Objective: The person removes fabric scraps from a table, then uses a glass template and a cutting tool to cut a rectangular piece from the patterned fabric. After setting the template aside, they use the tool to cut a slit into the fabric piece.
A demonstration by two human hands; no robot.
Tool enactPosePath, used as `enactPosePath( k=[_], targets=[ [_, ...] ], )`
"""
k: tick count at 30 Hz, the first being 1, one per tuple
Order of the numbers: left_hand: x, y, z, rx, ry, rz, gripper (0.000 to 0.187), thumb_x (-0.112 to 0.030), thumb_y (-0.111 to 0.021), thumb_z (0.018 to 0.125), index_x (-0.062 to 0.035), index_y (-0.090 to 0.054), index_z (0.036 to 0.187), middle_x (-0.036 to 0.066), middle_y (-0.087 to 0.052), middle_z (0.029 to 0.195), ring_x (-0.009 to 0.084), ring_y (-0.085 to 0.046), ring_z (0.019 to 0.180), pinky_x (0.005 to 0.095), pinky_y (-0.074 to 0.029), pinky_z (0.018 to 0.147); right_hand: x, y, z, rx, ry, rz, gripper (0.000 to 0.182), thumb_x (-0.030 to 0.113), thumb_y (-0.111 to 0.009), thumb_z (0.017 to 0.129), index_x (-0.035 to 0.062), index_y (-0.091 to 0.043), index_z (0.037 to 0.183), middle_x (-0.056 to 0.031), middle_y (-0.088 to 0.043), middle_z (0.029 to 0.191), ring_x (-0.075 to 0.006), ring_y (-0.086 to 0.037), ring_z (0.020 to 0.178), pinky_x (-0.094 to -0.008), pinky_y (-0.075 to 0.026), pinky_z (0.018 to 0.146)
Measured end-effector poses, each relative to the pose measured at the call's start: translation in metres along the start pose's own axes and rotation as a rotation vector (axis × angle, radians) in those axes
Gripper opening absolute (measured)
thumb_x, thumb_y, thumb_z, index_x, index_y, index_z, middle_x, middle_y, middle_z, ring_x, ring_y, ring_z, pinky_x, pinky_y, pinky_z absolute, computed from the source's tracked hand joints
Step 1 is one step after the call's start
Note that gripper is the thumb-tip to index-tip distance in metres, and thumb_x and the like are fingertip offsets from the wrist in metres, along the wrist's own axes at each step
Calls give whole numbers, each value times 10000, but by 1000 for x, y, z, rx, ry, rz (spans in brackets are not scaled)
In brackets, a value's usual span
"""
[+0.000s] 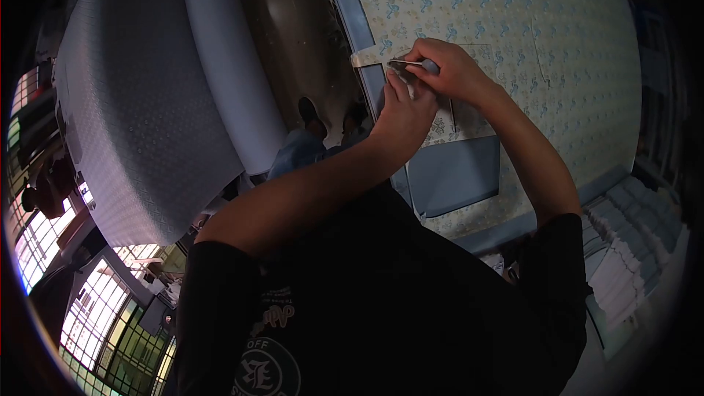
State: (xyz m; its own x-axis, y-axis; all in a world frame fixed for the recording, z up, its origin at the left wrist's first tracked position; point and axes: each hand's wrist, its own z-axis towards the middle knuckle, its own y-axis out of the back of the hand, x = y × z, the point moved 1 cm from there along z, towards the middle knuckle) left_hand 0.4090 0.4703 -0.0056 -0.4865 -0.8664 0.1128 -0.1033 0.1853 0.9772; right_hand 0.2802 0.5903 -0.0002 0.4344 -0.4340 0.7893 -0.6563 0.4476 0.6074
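Observation:
My right hand (447,66) is closed around a slim tool with a grey handle and a thin metal shaft (407,62). Its tip points left, towards the edge of the table covered with cream, blue-patterned sheeting (572,37). Just below the tip is my left hand (407,106), its fingers bent and drawn together near the sheeting's edge. What lies between those fingers is hidden. A blue-grey rectangle (458,176) shows on the table below my hands, and blue-grey strips (350,11) show along its left edge.
Left of a floor gap (293,29) stand a pale roll (227,51) and a broad stretch of textured grey material (132,103). A shoe (312,114) shows in the gap. Stacked, folded pale material (631,235) lies at the lower right.

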Motion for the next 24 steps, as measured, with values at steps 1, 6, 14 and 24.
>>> enactPosePath(
  k=[1, 6, 14, 24],
  targets=[
    [0, 0, 0, -5, 0, 0, 682, -496, -724, 866, -22, -571, 1332, 277, -453, 1393, 625, -513, 1191, 580, -500, 971, -2, -1, -2, -15, -14, 44, 138, 143, -719, 913, 50, -652, 990, -84, -709, 992, -274, -678, 903, -351, -524, 800],
    [1, -6, -2, -20, -15, -3, 675, -486, -725, 874, -24, -564, 1339, 277, -438, 1394, 629, -505, 1197, 575, -498, 980, -7, -9, -4, -69, 10, 103, 138, 139, -721, 915, 44, -657, 994, -75, -708, 998, -246, -675, 898, -341, -519, 821],
    [12, -10, -3, -15, -95, -175, 685, -488, -722, 859, 32, -635, 1296, 296, -500, 1364, 590, -533, 1177, 573, -511, 946, 10, -19, -15, -194, -106, 162, 174, 184, -715, 917, 53, -645, 1009, -89, -715, 915, -263, -686, 848, -366, -530, 772],
    [56, -14, -19, -118, -197, -471, 797, -500, -756, 827, 127, -583, 1288, 310, -513, 1379, 492, -470, 1321, 476, -422, 1113, 42, -50, -25, -509, -394, 6, 174, 169, -718, 902, 54, -651, 1014, -121, -737, 918, -298, -731, 836, -361, -553, 742]
  ],
)
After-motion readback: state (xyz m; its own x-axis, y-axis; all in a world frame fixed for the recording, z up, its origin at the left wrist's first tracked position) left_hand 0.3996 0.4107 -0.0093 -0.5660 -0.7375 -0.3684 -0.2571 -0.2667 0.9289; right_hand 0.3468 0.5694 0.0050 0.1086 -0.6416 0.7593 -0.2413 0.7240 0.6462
